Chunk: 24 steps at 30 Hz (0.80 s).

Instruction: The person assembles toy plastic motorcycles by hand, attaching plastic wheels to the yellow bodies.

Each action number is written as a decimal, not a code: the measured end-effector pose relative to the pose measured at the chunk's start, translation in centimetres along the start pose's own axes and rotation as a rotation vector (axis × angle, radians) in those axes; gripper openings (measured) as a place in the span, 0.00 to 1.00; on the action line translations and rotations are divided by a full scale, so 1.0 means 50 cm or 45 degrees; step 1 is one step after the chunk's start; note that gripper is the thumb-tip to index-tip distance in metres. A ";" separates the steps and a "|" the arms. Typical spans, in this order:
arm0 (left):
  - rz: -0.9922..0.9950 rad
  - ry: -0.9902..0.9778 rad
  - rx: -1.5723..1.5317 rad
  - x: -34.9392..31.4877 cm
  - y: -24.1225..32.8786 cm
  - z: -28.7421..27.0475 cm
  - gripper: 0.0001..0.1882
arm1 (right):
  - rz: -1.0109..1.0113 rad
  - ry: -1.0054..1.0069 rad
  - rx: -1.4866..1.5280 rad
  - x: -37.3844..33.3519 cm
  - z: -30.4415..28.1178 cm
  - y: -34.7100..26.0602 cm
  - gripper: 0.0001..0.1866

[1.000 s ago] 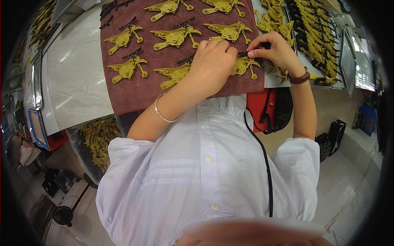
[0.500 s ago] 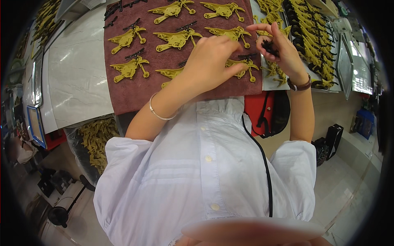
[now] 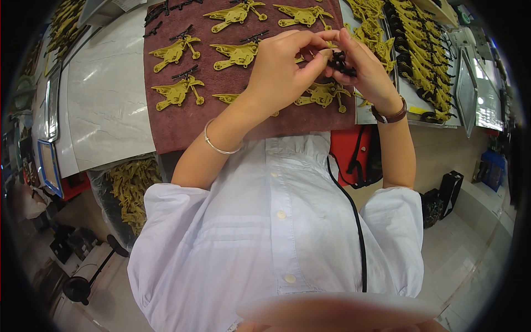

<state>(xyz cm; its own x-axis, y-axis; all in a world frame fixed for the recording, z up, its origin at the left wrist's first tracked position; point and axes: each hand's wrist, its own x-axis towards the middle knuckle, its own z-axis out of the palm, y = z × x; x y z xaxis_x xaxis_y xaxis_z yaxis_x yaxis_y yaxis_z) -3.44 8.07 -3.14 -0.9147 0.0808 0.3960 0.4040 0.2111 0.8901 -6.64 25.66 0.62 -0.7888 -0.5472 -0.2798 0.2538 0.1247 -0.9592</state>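
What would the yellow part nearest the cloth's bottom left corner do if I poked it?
The yellow part would probably slide, not roll, because it lies flat. It seems stiff, since its thin arms look crisp rather than droopy. The fuzzy-looking cloth might drag on it a bit.

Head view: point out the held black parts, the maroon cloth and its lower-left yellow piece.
Black parts (image 3: 343, 66): head view, cluster's middle.
Maroon cloth (image 3: 224, 82): head view, bare patch.
Lower-left yellow piece (image 3: 176, 93): head view, its body.
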 end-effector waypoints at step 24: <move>0.172 -0.185 0.806 0.016 -0.063 -0.007 0.18 | -0.536 0.107 -1.067 0.095 -0.122 0.011 0.12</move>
<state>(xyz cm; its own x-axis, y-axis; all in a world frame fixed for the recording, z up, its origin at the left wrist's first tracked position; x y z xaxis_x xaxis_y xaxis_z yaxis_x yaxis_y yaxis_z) -5.42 7.16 -5.54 -0.8667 0.2681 0.4208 0.4709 0.7181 0.5125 -13.63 28.18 -1.50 -0.7700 -0.6255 0.1258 -0.5211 0.5028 -0.6897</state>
